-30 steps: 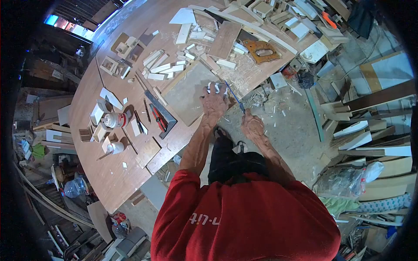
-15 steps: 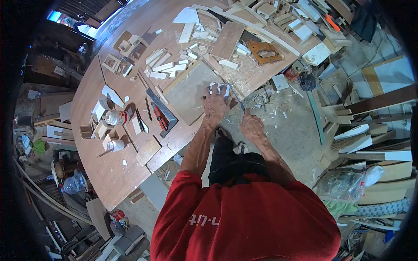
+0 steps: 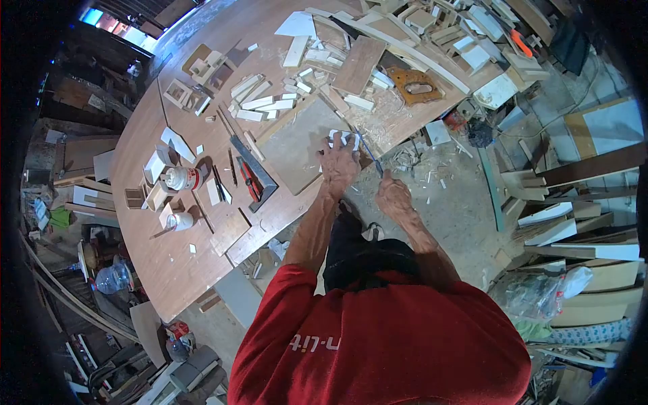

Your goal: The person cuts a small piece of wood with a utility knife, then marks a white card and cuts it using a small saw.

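My left hand (image 3: pixel 339 165) presses down on a small white piece (image 3: pixel 341 138) at the right edge of a flat grey board (image 3: pixel 290 145), its fingers bent over the piece. Close beside it, my right hand (image 3: pixel 393 194) is closed around the dark handle of a thin-bladed hand saw (image 3: pixel 368 148), the index finger stretched along the handle. The blade, seen nearly edge-on, runs up past the right side of the white piece. Whether its teeth are in the piece cannot be made out.
Cut white blocks (image 3: pixel 263 104) and a brown wooden saw handle (image 3: pixel 415 86) lie beyond the board. Left of it are a dark try square (image 3: pixel 260 177), red-handled tool (image 3: pixel 251 182) and glue bottle (image 3: pixel 182 178). Wood offcuts (image 3: pixel 553 216) are stacked at right.
The view has shifted slightly. My right hand has moved a little toward the table with the saw, while my left hand stays on the white piece.
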`<state>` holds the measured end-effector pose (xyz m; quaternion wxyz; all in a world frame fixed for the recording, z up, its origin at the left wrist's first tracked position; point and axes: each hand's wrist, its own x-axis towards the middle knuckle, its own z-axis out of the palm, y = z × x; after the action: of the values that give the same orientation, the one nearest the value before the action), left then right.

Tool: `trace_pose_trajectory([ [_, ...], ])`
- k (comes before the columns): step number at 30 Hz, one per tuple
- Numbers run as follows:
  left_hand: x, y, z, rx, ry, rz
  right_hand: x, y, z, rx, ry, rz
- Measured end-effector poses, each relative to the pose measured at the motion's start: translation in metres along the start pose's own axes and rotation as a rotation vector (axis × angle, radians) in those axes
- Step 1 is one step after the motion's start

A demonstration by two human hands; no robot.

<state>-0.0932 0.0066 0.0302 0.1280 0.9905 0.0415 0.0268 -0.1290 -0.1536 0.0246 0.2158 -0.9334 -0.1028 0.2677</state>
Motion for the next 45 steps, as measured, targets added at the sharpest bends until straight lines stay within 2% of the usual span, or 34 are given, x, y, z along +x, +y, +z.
trace_pose_trajectory([
  [2,0.0,-0.001,0.002,0.016,0.015,0.011,0.006,-0.007,0.0,0.063,0.214,-0.019],
  [5,-0.002,-0.001,-0.002,-0.022,-0.013,0.005,0.032,-0.015,-0.001,0.099,0.195,-0.032],
  [12,0.0,0.0,0.001,0.018,-0.009,-0.009,-0.002,-0.008,-0.008,0.08,0.087,0.012],
  [17,0.001,-0.001,0.001,0.025,0.004,0.007,0.039,-0.015,-0.002,0.144,0.177,-0.04],
  [21,0.002,0.001,0.0,0.001,-0.03,-0.027,0.009,0.0,0.004,0.157,0.218,-0.091],
  [23,0.001,0.001,0.004,-0.007,-0.039,-0.049,0.005,0.011,0.012,0.134,0.184,-0.052],
  [27,0.0,0.001,0.006,-0.021,-0.018,-0.047,0.034,-0.011,-0.007,0.175,0.192,-0.081],
  [30,-0.001,0.003,0.002,-0.034,-0.036,-0.056,0.026,-0.017,-0.018,0.135,0.101,-0.069],
  [32,0.003,0.003,0.001,-0.052,-0.038,-0.068,0.011,0.001,-0.001,0.126,0.219,-0.117],
  [33,0.001,0.002,0.004,-0.041,-0.018,-0.055,0.005,0.0,-0.004,0.124,0.214,-0.117],
  [35,-0.001,0.0,0.006,-0.028,-0.003,-0.044,-0.009,-0.008,-0.019,0.073,0.073,0.017],
  [40,0.0,0.0,0.001,0.002,-0.035,-0.026,0.04,-0.015,-0.008,0.148,0.114,-0.054],
  [42,-0.002,0.003,-0.001,-0.004,-0.064,-0.044,0.032,-0.011,-0.008,0.162,0.142,-0.063],
  [45,0.001,0.003,-0.006,-0.011,-0.091,-0.061,0.005,-0.003,-0.015,0.091,0.057,-0.066],
])
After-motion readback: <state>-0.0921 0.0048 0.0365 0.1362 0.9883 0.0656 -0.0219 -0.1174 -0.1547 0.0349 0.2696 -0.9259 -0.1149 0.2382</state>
